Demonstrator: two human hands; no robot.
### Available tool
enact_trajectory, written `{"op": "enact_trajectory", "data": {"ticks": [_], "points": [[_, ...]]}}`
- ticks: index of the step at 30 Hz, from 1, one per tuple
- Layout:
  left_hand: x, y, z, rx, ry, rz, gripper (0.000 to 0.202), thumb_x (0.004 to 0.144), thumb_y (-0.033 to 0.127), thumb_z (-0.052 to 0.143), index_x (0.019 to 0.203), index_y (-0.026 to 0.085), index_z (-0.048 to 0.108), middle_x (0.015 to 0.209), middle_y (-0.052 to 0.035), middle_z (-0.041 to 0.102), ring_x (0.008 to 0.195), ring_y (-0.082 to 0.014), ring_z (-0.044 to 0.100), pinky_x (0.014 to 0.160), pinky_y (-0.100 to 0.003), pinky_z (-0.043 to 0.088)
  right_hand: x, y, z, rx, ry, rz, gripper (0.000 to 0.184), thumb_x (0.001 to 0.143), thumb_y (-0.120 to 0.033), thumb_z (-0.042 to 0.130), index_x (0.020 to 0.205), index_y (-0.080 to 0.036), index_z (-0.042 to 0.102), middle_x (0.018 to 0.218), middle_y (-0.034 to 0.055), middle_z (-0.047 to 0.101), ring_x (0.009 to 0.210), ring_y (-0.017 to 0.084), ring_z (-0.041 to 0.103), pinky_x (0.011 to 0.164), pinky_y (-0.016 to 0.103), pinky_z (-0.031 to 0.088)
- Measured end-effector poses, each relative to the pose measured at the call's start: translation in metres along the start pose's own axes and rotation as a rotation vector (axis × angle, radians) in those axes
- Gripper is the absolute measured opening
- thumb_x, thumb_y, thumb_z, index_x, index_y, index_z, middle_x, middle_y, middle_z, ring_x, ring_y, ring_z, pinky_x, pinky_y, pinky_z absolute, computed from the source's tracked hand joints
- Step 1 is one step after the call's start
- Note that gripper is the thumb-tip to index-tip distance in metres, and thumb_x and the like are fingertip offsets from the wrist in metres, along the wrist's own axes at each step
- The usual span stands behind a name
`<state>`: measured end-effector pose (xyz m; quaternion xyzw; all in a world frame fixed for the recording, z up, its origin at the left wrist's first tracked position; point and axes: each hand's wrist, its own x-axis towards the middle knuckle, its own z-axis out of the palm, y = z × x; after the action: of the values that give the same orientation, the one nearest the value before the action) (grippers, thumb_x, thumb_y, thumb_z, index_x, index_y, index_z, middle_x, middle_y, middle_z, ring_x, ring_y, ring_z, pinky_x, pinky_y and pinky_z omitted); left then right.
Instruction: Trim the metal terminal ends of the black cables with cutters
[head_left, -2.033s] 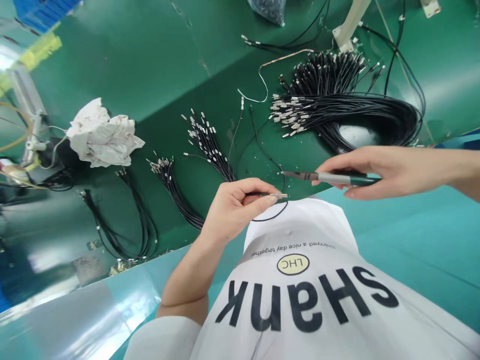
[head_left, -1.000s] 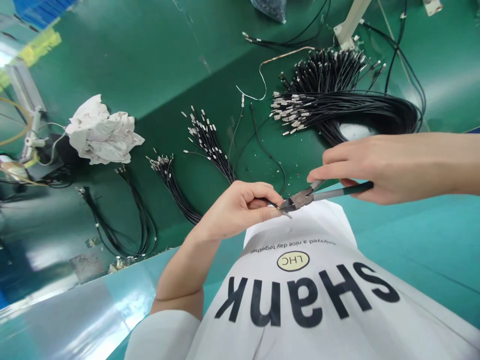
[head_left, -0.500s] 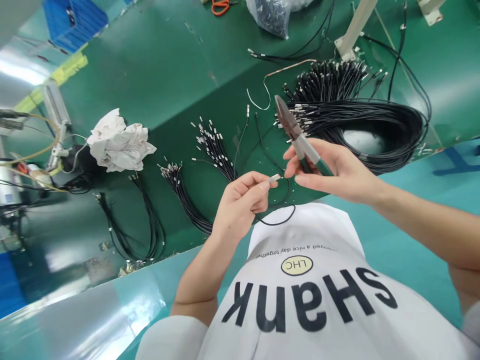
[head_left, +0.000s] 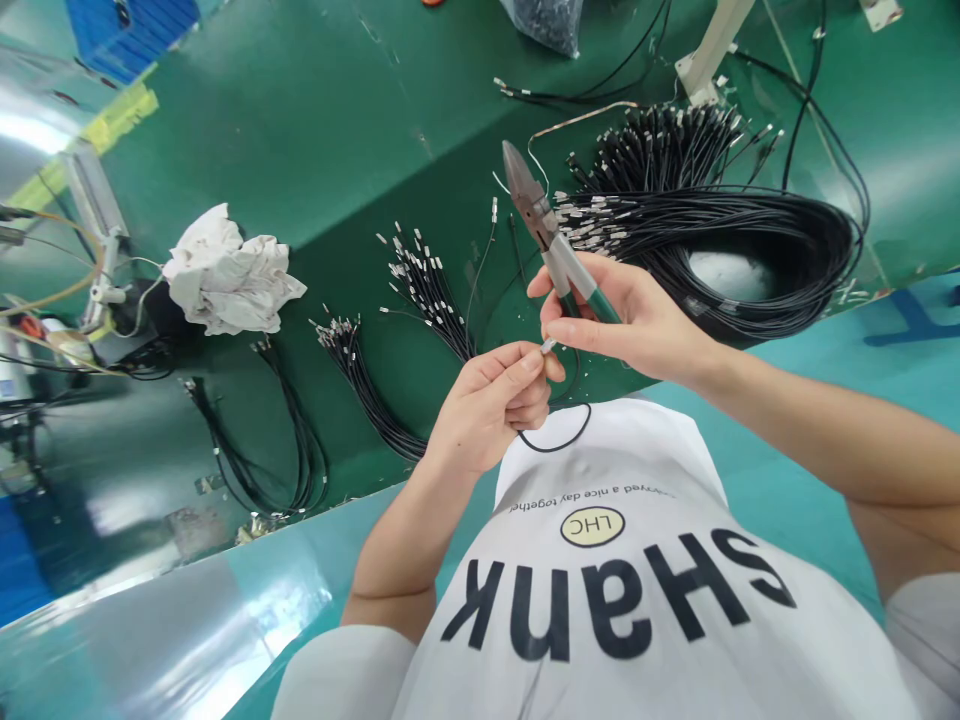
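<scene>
Thin black wire (head_left: 556, 440) w/ small metal terminal (head_left: 548, 346) at its tip sits pinched betw. thumb & fingers of left hand (head_left: 491, 405), held above near edge of green surface (head_left: 300, 130), loop hanging down over white shirt. Right hand (head_left: 626, 320) touches the terminal w/ fingertips while gripping pliers (head_left: 547, 240) by green handles, nose pointing up & away, jaws closed. Behind: big coil of black cables (head_left: 720, 230), smaller wire bundles (head_left: 420, 285), crumpled white rag (head_left: 225, 270) to the left.
</scene>
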<state>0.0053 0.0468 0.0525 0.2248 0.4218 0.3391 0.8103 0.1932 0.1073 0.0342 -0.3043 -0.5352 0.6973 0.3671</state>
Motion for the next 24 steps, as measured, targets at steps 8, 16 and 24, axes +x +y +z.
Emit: {"op": "enact_trajectory", "data": {"ticks": [8,16,24], "points": [[0.002,0.001,-0.009,-0.078,-0.132,-0.122,0.027,0.098,0.037,0.06,0.084,0.015,0.068,0.056,0.0098,0.017,0.045,-0.0049,0.016,0.044,-0.018,0.02,-0.002,0.005,0.006,-0.073,0.057,-0.051,0.025,0.09,-0.03,0.072,0.11,-0.02,0.061,0.085,-0.0025,0.062,0.076,0.011,0.059,0.072,0.027,0.051],[0.004,0.0,-0.014,-0.099,-0.179,-0.185,0.03,0.101,0.033,0.053,0.08,0.015,0.065,0.054,0.0101,0.017,0.043,-0.0052,0.015,0.043,-0.019,0.017,-0.004,0.002,0.013,-0.127,0.136,0.024,0.022,0.086,-0.022,0.07,0.105,-0.021,0.058,0.079,-0.004,0.055,0.072,0.012,0.052,0.068,0.03,0.046],[0.006,-0.004,-0.016,-0.055,-0.128,-0.246,0.04,0.095,0.043,0.056,0.068,0.014,0.064,0.051,0.0091,0.018,0.041,-0.0053,0.017,0.042,-0.02,0.016,-0.008,-0.002,0.018,-0.197,0.141,0.119,0.024,0.084,-0.025,0.071,0.103,-0.024,0.056,0.076,-0.004,0.054,0.072,0.015,0.052,0.07,0.035,0.046]]}}
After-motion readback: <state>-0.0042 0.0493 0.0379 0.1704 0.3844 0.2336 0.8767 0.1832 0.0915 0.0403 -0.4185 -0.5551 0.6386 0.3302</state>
